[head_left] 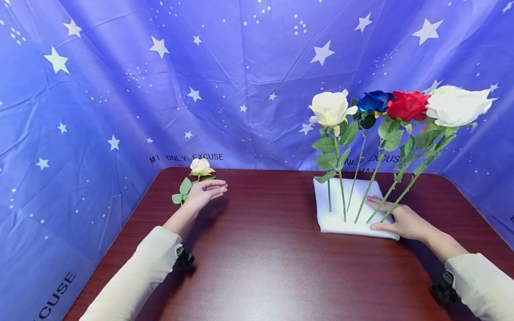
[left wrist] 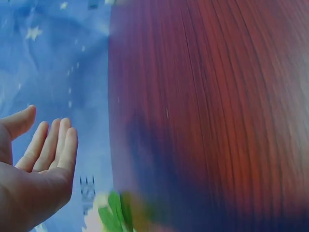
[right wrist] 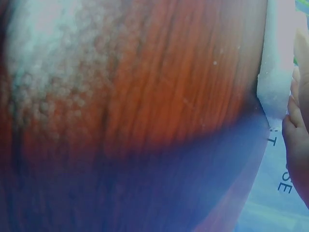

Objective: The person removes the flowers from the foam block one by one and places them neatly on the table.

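My left hand (head_left: pixel 205 192) is held over the table, fingers extended and nothing in them, in front of a pale cream rose (head_left: pixel 201 166) with green leaves. Part of that rose's stem is hidden by the hand. In the left wrist view the palm and straight fingers (left wrist: pixel 48 150) show. A white foam block (head_left: pixel 333 225) lies at the right, and on its right part my right hand (head_left: pixel 407 222) rests, fingers and thumb spread among the stems. Standing in the block are a cream rose (head_left: pixel 330 108), a blue rose (head_left: pixel 375 101), a red rose (head_left: pixel 407 105) and a white rose (head_left: pixel 458 106).
The dark red wooden table (head_left: pixel 257 249) runs between the two hands. Behind it and at the sides hangs a blue-purple cloth (head_left: pixel 249 58) with white stars. The roses on the right lean outward on tall, thin stems, and their heads overlap.
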The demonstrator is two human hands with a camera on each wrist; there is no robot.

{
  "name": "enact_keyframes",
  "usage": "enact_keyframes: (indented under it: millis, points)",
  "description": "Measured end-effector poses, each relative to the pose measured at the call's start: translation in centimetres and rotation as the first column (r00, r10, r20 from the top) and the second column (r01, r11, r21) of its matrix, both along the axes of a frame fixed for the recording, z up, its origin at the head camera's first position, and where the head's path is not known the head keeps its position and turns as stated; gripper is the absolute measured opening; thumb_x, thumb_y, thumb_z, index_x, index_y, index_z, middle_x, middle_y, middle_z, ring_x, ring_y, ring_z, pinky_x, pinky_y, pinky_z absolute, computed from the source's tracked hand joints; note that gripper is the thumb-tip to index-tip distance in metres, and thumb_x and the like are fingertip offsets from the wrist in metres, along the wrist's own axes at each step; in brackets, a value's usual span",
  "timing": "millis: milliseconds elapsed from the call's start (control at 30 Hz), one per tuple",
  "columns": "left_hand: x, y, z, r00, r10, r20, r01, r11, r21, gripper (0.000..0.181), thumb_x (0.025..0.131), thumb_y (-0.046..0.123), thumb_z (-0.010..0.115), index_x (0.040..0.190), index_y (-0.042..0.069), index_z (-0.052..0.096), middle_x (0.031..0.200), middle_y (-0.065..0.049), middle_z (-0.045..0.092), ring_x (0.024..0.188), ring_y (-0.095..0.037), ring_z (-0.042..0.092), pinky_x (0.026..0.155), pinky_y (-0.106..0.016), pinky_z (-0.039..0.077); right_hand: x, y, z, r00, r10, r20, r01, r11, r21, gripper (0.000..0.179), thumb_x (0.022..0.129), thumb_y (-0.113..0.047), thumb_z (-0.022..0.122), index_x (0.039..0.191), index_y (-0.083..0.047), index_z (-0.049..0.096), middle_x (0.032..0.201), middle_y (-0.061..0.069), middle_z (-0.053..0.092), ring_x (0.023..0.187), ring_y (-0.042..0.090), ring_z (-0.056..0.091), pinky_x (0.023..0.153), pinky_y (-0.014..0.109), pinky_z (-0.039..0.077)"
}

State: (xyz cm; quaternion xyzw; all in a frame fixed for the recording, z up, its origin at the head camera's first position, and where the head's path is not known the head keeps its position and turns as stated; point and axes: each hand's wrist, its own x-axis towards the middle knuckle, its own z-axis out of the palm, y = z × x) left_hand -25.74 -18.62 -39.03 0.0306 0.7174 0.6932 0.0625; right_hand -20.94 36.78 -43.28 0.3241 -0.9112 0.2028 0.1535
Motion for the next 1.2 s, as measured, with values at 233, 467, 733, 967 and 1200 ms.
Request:
enact_keyframes:
  millis: [233,467,733,967,1200]
  points:
    - [-0.5,4.5,-0.6,0.999,-0.036,-0.021,0.034,0.994,-0.107,0.043,0.087,0.006,0.068,0.128,-0.004,0.058,0.127,-0.021,0.062,0.111,-0.017,0.067,0.100,-0.030,0.053,0.0,-0.1,-0.2,1.000,0.003,0.007,-0.003,1.000,0.002,0.071,0.067,-0.021,0.085,0.131,-0.005,0.059,0.126,0.031,0.059,0.129,-0.029,0.017,0.098,-0.012,0.016]
    - [-0.5,9.1,-1.4,0.993,-0.109,-0.043,0.103,0.988,-0.117,0.041,0.084,0.007,0.072,0.123,-0.001,0.063,0.121,-0.016,0.067,0.112,-0.020,0.067,0.095,-0.025,0.055,-0.1,0.0,-0.2,1.000,0.025,-0.015,-0.025,1.000,0.006,0.072,0.065,-0.021,0.086,0.130,-0.004,0.060,0.127,0.029,0.060,0.131,-0.028,0.017,0.101,-0.010,0.017]
    - [-0.8,13.9,-1.0,0.975,-0.213,-0.061,0.206,0.973,-0.102,0.037,0.085,0.006,0.070,0.121,0.001,0.065,0.120,-0.018,0.067,0.116,-0.024,0.064,0.095,-0.025,0.055,-0.6,0.1,-0.1,0.998,0.049,-0.033,-0.049,0.999,0.005,0.075,0.062,-0.021,0.088,0.129,-0.005,0.060,0.123,0.030,0.061,0.131,-0.026,0.019,0.101,-0.009,0.018]
    - [-1.3,17.1,-1.1,0.967,-0.246,-0.068,0.243,0.968,-0.056,0.038,0.085,0.005,0.070,0.121,-0.002,0.064,0.120,-0.020,0.066,0.116,-0.025,0.064,0.094,-0.024,0.055,-0.6,0.1,-0.3,0.999,0.040,-0.015,-0.040,0.999,-0.016,0.072,0.064,-0.020,0.087,0.129,-0.005,0.061,0.145,0.000,0.050,0.133,-0.025,0.020,0.102,-0.009,0.017]
    - [-1.9,20.1,-1.3,0.961,-0.272,-0.047,0.271,0.962,-0.010,0.038,0.084,0.004,0.071,0.121,-0.002,0.064,0.120,-0.021,0.066,0.115,-0.025,0.065,0.092,-0.023,0.056,-0.6,0.2,-0.4,0.999,0.046,-0.026,-0.046,0.999,-0.024,0.072,0.063,-0.019,0.087,0.128,-0.005,0.061,0.145,-0.014,0.042,0.132,-0.025,0.020,0.101,-0.010,0.017]
